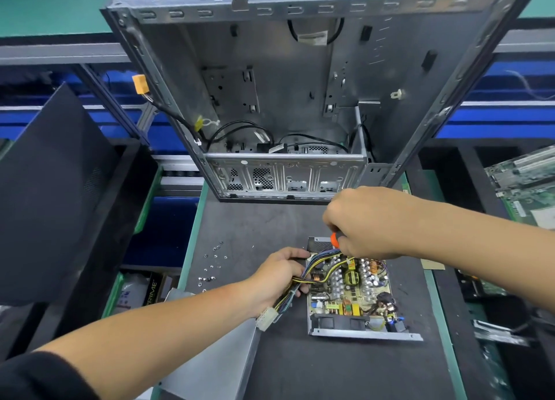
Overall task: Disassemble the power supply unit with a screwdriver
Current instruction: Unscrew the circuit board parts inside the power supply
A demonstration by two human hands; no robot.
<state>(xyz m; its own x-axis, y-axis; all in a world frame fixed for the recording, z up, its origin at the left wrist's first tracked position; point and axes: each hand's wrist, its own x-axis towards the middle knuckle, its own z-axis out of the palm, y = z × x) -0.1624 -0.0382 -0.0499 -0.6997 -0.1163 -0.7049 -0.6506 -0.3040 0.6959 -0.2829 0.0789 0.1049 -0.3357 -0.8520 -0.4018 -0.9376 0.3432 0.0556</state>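
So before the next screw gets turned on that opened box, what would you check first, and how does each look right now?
1. Cover off the power supply unit, circuit board exposed: ok.
2. Wire bundle held aside by the left hand: ok.
3. Screwdriver gripped in the right hand: ok.
4. Tip seated in a screw: cannot tell, the hand hides it.
5. Loose screws lying apart on the mat, left of the unit: ok.
6. Computer case standing behind, apart from both hands: ok.
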